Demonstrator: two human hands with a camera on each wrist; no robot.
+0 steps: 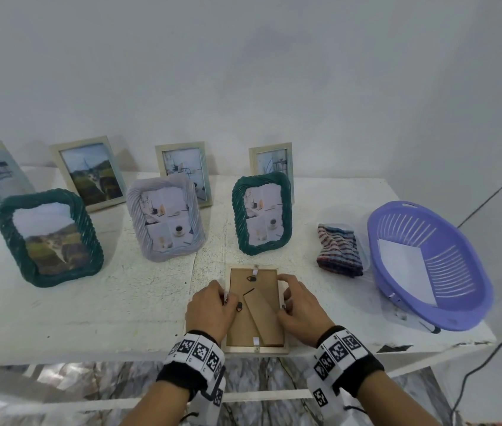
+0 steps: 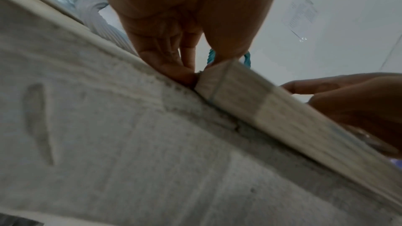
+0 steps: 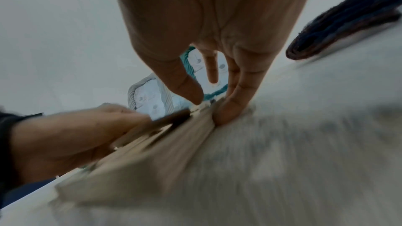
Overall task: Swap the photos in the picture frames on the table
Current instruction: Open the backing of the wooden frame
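Note:
A cream wooden picture frame (image 1: 248, 332) lies face down near the front edge of the white table (image 1: 90, 309), its brown backing and fold-out stand facing up. My left hand (image 1: 229, 301) grips its left edge, thumb on the backing. My right hand (image 1: 286, 295) grips its right edge the same way. In the left wrist view the left fingers (image 2: 174, 68) meet the frame's corner (image 2: 261, 106). In the blurred right wrist view the right thumb and fingers (image 3: 228, 109) straddle the frame's rim (image 3: 163, 152). The photo inside is hidden.
Standing behind are a green woven frame (image 1: 50, 238) with a landscape, a pale grey frame (image 1: 165, 219) and another green frame (image 1: 260, 213) with collages, and several cream frames (image 1: 90, 170) at the wall. On the right lie a striped cloth (image 1: 339, 250) and a purple basket (image 1: 428, 265).

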